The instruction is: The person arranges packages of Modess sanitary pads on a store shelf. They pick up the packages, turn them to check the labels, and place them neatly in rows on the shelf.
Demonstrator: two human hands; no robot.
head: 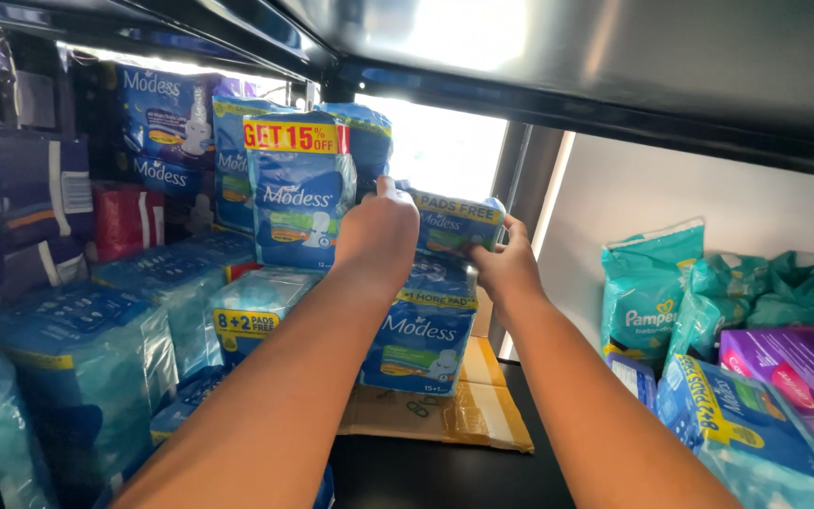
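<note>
Blue pack (452,226), clamped at its ends by left hand (379,236) and right hand (506,264) above the stack (421,330) on the shelf (407,467); it is best kept level and squared to the stack.

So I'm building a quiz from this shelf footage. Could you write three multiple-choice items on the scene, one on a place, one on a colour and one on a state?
1. Where does the flattened brown cardboard sheet lie?
A. on the dark shelf floor under the blue packs
B. on the purple box
C. on the ceiling

2. What colour are the soft bags at the right wall?
A. red
B. teal
C. black

3. How is the small blue plastic pack held?
A. lying loose
B. by one hand
C. between both hands

Answers: 1 A, the cardboard sheet lies under the stack. 2 B, the bags are teal. 3 C, left hand and right hand grip the pack.
</note>
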